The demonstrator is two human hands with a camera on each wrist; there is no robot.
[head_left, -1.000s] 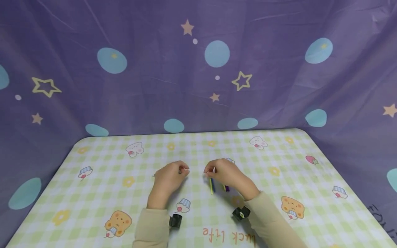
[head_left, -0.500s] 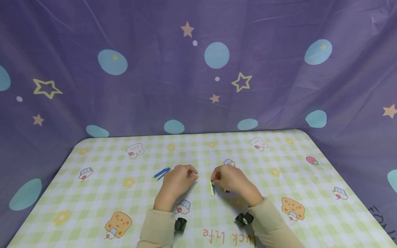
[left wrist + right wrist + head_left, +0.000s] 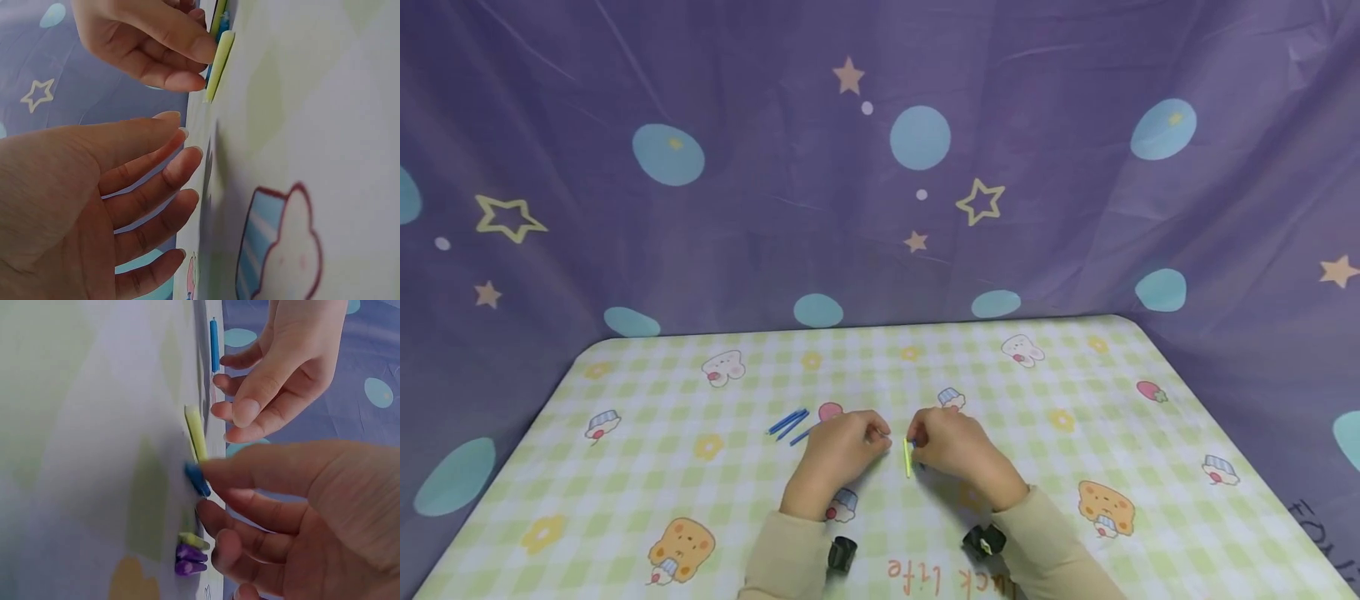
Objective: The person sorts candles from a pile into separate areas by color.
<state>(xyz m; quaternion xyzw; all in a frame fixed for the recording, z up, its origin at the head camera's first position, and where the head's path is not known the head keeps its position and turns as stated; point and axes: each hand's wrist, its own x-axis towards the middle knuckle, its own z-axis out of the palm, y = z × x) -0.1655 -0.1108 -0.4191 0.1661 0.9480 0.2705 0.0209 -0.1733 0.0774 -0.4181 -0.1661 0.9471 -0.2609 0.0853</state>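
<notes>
My left hand (image 3: pixel 841 458) hovers near the middle of the table with fingers loosely bent and nothing between them; the left wrist view shows this hand (image 3: pixel 106 200) too. Opposite it, the thumb and fingers of my right hand (image 3: pixel 958 450) pinch a small blue stick (image 3: pixel 197 479), seen in the right wrist view. Beside that stick lies a yellow-green stick (image 3: pixel 907 458). In the right wrist view, purple sticks (image 3: pixel 189 560) and another yellow-green piece (image 3: pixel 194 540) lie under my right hand (image 3: pixel 281 512). Several blue sticks (image 3: pixel 786 422) rest left of my left hand.
The table (image 3: pixel 625 467) wears a checked cover with printed cartoon figures. A patterned purple curtain (image 3: pixel 760 167) hangs behind it and at its sides. Black devices (image 3: pixel 842 553) sit at both wrists.
My left hand has moved right and toward the near edge, uncovering the blue sticks at its left. My right hand shifted right, then came down around the blue stick.
</notes>
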